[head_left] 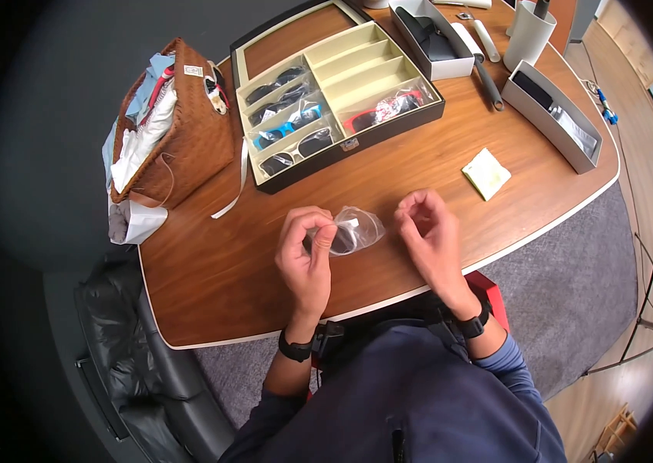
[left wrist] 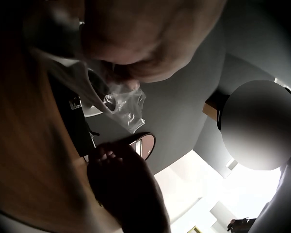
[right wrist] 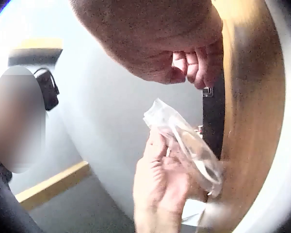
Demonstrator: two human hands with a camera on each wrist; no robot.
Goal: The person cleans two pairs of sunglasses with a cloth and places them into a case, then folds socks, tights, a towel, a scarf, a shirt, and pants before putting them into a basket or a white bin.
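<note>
Head view: the left hand (head_left: pixel 307 258)'s thumb and fingers pinch a clear bag (head_left: pixel 367 229), apparently holding glasses, near the table (head_left: pixel 211 285)'s front edge; the right hand (head_left: pixel 436 243), loosely curled, holds nothing. Bag handling seems underway; next calls for steadying the plastic two-handed.

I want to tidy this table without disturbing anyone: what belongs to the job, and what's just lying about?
Likely in the job:
- bagged glasses, pinched by the left hand
- compartmented case

Apparently just lying about:
- woven basket
- yellowish square
- black-handled tool
</note>
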